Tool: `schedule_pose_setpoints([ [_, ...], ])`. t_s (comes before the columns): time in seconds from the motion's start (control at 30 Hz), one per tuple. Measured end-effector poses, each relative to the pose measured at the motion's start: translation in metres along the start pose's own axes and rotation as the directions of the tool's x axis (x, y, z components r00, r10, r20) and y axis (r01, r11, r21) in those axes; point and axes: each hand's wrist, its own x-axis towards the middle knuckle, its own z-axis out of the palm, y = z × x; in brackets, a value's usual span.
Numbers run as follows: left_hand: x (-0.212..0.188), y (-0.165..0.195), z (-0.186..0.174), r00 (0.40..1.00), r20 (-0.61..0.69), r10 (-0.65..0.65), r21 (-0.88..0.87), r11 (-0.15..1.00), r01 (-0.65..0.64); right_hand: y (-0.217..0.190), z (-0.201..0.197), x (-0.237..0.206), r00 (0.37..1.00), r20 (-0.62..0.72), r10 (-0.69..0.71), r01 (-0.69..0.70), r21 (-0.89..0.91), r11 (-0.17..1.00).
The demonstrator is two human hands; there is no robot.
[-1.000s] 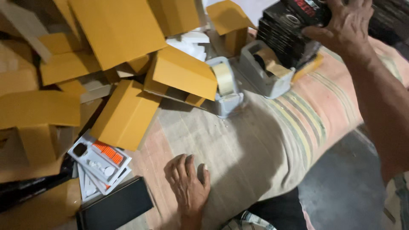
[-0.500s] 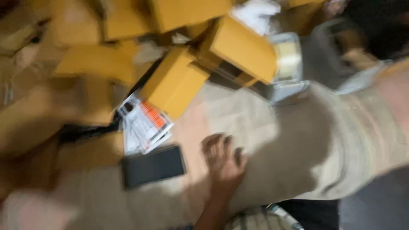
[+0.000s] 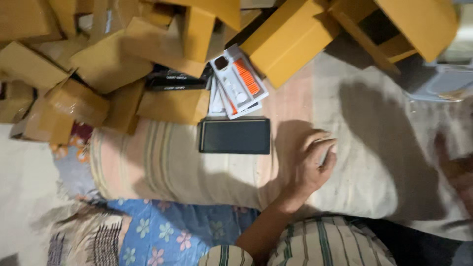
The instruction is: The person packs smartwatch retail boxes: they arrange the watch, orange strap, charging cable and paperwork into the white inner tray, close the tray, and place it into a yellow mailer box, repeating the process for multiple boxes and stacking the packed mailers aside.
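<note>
At right edge, right hand [image 3: 456, 170] blurred, grip unreadable; left hand [image 3: 310, 165] open, empty.

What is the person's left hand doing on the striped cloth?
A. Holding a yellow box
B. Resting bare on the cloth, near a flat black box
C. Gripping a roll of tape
B: the left hand lies on the cloth with nothing held, just right of the flat black box.

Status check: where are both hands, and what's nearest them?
Left hand flat on striped cloth, empty. Black box just beside it. Right hand blurred at frame edge, unclear.
</note>
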Motion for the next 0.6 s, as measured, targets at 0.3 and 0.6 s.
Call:
schedule_pose_setpoints([
  [0.3,-0.019,-0.080,-0.207,0.904,-0.426,-0.042,0.802,0.446,0.398,-0.065,0.063,-0.059,0.993,-0.082,-0.084,0.084,-0.007,0.996],
  [0.6,-0.031,-0.116,-0.241,0.821,-0.397,-0.410,0.658,0.497,0.566,-0.073,0.056,-0.061,0.991,-0.096,-0.096,0.094,-0.026,0.995],
])
